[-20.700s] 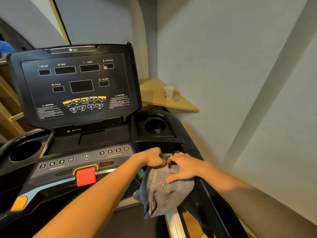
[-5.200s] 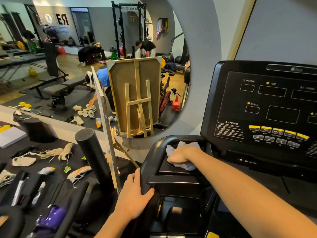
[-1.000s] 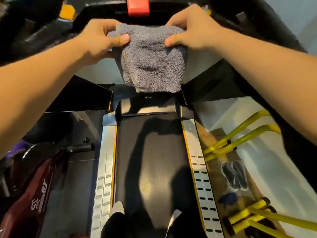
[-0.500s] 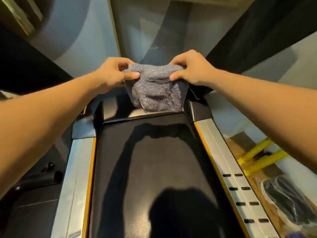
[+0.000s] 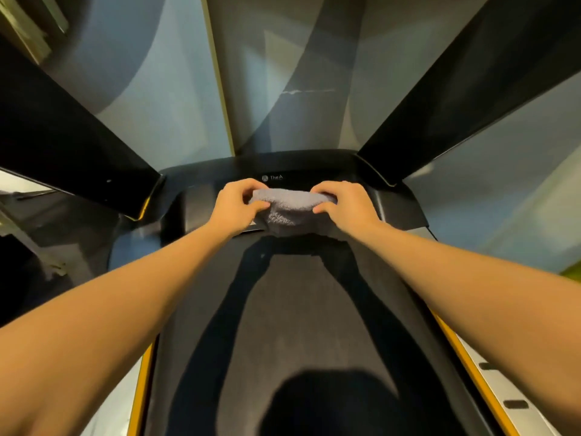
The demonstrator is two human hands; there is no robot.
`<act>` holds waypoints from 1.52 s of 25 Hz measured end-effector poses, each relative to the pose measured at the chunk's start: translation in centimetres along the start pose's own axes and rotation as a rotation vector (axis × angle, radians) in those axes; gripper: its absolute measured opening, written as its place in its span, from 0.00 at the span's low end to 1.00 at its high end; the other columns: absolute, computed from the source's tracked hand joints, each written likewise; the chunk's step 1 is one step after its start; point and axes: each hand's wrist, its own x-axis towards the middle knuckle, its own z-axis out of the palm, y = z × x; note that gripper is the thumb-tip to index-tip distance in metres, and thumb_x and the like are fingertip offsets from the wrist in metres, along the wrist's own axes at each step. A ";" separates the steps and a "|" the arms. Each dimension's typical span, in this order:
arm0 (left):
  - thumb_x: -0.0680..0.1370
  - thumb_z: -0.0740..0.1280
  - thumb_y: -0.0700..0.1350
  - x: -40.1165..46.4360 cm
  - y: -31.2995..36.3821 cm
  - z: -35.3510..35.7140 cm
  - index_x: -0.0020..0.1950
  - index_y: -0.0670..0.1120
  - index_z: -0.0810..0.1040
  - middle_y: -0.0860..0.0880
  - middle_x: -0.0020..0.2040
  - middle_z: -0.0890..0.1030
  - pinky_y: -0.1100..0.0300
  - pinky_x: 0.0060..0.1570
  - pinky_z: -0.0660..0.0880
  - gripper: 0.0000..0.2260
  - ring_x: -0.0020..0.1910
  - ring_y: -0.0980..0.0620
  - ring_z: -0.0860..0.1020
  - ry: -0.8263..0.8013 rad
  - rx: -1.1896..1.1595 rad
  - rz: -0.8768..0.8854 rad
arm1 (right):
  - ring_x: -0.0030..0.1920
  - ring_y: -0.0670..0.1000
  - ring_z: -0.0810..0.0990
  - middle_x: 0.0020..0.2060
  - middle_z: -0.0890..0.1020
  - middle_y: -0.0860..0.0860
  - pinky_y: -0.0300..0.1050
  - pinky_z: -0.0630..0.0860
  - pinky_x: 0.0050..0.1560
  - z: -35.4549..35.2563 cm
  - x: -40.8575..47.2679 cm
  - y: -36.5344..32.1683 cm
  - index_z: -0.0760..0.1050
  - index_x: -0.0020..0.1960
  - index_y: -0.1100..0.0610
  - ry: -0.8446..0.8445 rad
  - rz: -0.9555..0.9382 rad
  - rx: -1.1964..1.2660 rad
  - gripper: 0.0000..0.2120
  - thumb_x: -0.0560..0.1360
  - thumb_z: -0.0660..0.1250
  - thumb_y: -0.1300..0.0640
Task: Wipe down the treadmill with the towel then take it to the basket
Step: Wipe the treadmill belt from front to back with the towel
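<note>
The grey towel point(image 5: 287, 208) is bunched between both hands at the front end of the treadmill belt point(image 5: 295, 316), right where the belt meets the black motor cover point(image 5: 283, 171). My left hand point(image 5: 234, 204) pinches its left edge and my right hand point(image 5: 341, 204) pinches its right edge. Both arms reach far forward and low over the belt. The towel rests against the treadmill surface. No basket is in view.
Two black uprights of the treadmill rise at the left point(image 5: 72, 146) and right point(image 5: 465, 89) of the motor cover. Silver side rails with yellow trim point(image 5: 478, 382) flank the belt. A pale wall point(image 5: 283, 73) stands just behind the machine.
Both hands carried the towel forward and down, from hanging in the air over the belt to lying at the belt's front end by the motor cover. My head has dropped lower.
</note>
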 end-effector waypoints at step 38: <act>0.83 0.46 0.63 3.0 -3.1 27.6 0.79 0.58 0.32 0.51 0.79 0.29 0.28 0.70 0.34 0.31 0.75 0.36 0.26 -0.763 0.626 -0.005 | 0.81 0.57 0.44 0.81 0.47 0.53 0.55 0.49 0.78 8.0 -2.1 18.4 0.44 0.82 0.56 -0.561 0.176 -0.608 0.30 0.83 0.53 0.63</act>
